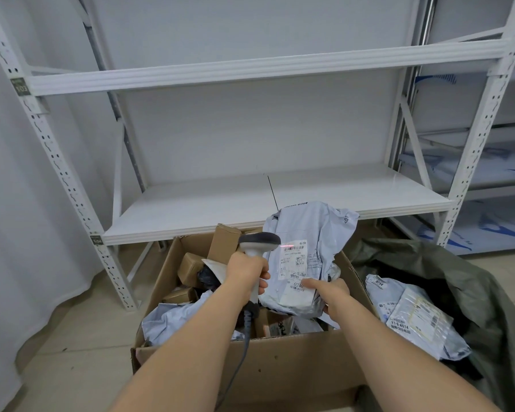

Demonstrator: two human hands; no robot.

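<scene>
Left hand [246,273]: grip clamped round the handle of a handheld barcode scanner [259,242], fingers wrapped fully, scanner head pointing right. The scanner's grey cable [241,352] hangs from the handle base, down along the forearm.

Right hand [330,289]: grip clamped on the lower edge of a grey poly mailer [312,227], thumb on its front face; the other fingers are behind it and out of sight. The mailer is held roughly upright above the open cardboard box [280,358], just beside the scanner head.

Shipping label [293,264] faces the scanner. A red scan line [290,247] lies across the barcode at the label's top.

Box contents: several small brown cartons [191,263] at the left and rear, more crumpled grey mailers beneath the hands.

Box stands on the tiled floor [72,337], in front of white metal shelving [220,203].

To the right of the box, touching it: a dark green sack [473,278], open, with labelled parcels [419,319] lying in its mouth.
</scene>
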